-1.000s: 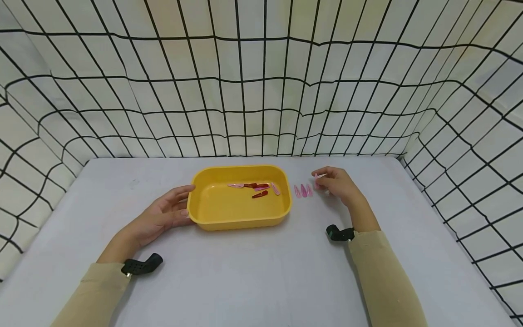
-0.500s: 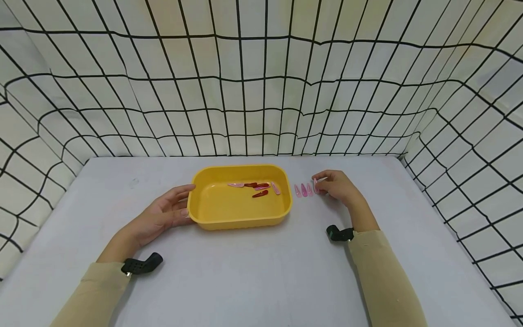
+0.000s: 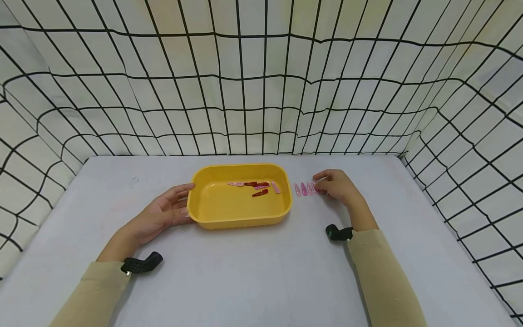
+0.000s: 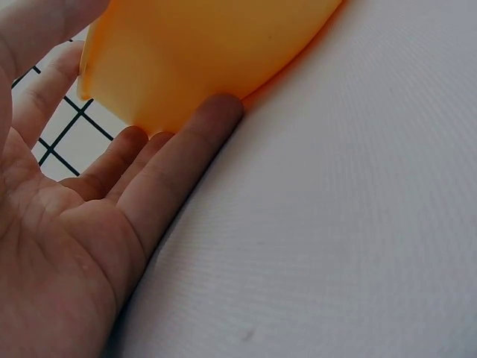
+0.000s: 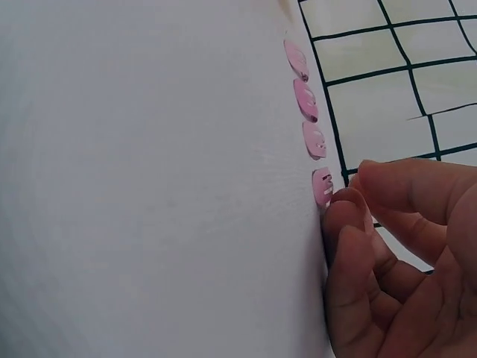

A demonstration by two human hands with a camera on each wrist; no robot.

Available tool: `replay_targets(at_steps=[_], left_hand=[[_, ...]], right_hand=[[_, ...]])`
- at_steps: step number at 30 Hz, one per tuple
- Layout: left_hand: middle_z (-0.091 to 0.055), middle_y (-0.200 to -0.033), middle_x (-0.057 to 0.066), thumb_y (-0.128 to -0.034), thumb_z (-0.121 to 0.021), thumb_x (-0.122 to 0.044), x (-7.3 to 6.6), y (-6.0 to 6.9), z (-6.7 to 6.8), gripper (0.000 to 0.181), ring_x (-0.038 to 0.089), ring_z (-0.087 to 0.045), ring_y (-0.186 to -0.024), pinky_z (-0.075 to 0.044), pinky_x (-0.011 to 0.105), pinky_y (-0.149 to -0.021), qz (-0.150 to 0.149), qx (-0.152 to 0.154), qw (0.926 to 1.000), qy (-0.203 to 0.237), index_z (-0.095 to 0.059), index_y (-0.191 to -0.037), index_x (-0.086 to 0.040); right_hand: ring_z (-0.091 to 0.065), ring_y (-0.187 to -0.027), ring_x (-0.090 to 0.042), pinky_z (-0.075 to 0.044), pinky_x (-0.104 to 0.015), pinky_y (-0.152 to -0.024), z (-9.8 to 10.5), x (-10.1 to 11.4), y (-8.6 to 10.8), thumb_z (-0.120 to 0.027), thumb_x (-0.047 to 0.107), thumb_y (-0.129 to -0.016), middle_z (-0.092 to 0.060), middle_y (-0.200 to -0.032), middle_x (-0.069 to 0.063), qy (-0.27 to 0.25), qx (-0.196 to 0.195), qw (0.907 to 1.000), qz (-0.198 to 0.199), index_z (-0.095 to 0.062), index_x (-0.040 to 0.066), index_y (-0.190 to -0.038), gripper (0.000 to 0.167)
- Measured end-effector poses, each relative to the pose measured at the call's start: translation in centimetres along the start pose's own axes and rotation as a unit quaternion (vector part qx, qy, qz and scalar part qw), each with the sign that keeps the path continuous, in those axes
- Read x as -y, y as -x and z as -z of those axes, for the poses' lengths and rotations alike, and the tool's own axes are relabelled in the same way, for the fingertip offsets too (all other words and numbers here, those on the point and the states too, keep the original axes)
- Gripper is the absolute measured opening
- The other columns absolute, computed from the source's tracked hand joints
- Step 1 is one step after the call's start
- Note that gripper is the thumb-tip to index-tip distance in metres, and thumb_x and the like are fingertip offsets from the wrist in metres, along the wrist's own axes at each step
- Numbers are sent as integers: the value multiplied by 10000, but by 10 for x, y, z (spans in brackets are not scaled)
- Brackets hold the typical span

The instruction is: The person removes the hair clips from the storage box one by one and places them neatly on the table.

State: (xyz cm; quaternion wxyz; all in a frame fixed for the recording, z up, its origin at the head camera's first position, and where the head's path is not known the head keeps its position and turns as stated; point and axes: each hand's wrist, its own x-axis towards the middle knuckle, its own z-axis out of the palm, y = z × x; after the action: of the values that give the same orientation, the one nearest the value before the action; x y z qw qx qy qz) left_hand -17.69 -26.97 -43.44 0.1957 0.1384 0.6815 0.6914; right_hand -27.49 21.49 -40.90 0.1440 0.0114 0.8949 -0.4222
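A yellow plastic tray (image 3: 233, 223) stands on the white table, with several pink and dark red snap hair clips (image 3: 260, 193) lying inside. My left hand (image 3: 157, 213) rests against the tray's left end; its outstretched fingers touch the wall, as the left wrist view also shows. Right of the tray, pink hair clips (image 3: 304, 189) lie side by side in a row. At the row's right end my right hand (image 3: 336, 185) touches the last pink clip (image 5: 322, 186), which lies flat on the table. Thumb and index finger look apart, and the fingertips partly cover that clip.
White cloth covers the table (image 3: 253, 277). Black grid netting (image 3: 261, 95) over white sheeting rises behind it and along both sides. Each wrist wears a black band-mounted camera (image 3: 340, 233) below a beige sleeve.
The right hand has lowered the pink clip it pinched, laid it at the row's right end and loosened its grip. The left hand and tray stay in place.
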Motion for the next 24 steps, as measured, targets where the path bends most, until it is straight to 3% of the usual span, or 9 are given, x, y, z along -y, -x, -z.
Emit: replay_targets(at_steps=[9,15,21,24], left_hand=[[-190,-1607,224,-981,-565,13,1,0,0,669,133,-528,-1307,-544,357,-978,-122,102,9999,-10,-257,-1564,-97],[-201,-1609,207,-984,-560,9,0,0,2,664,128,-535,-1300,-544,360,-979,-106,68,9999,-12,-261,-1565,-107],[-200,-1609,203,-980,-577,-6,2,1,1,662,137,-536,-1298,-546,357,-976,-66,10,10000,-21,-278,-1560,-117],[-201,-1613,194,-980,-588,-25,2,0,0,658,133,-530,-1303,-544,353,-979,-50,-11,10000,-59,-292,-1557,-135]], right_hand=[[-607,-899,-252,-565,-296,-773,2,12,1,-624,222,-972,-658,-1056,-109,-351,348,9987,89,-643,139,-1284,323],[-609,-999,-294,-601,-347,-835,2,36,11,-628,247,-977,-648,-1168,-173,-858,577,9935,481,-618,109,-1312,363],[-619,-1037,-376,-598,-424,-858,-4,55,24,-599,220,-997,-618,-1160,-201,-1540,952,9790,939,-621,100,-1279,307],[-606,-1031,-433,-612,-397,-808,-9,62,28,-592,206,-1001,-596,-1173,-254,-1785,1160,9709,1095,-613,87,-1279,303]])
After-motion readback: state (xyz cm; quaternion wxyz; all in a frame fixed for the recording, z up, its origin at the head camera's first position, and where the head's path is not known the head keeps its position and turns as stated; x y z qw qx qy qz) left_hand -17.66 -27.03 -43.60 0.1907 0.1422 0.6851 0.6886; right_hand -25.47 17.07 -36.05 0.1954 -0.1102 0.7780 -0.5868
